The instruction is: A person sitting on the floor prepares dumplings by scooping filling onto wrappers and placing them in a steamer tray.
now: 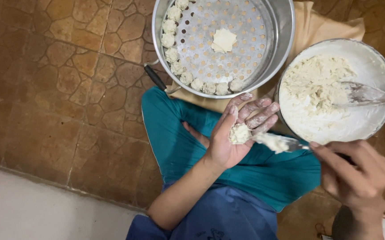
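Note:
My left hand [234,133] is palm up over my lap and cups a small dough wrapper with white filling [239,133]; its fingers are dusted with flour. My right hand [357,175] grips the handle of a spoon [285,143] whose filling-coated tip touches the dumpling in my left palm. Beyond them stands a perforated metal steamer tray [228,49] with several shaped dumplings [171,42] lined along its left and near rim and one flat wrapper [223,41] in its middle.
A white bowl of filling [330,84] with a second spoon [370,94] resting in it sits at right, next to the steamer. Both rest on a tan cloth [317,22] over a brown stone-pattern floor [63,84]. My crossed legs in teal trousers [179,133] lie below.

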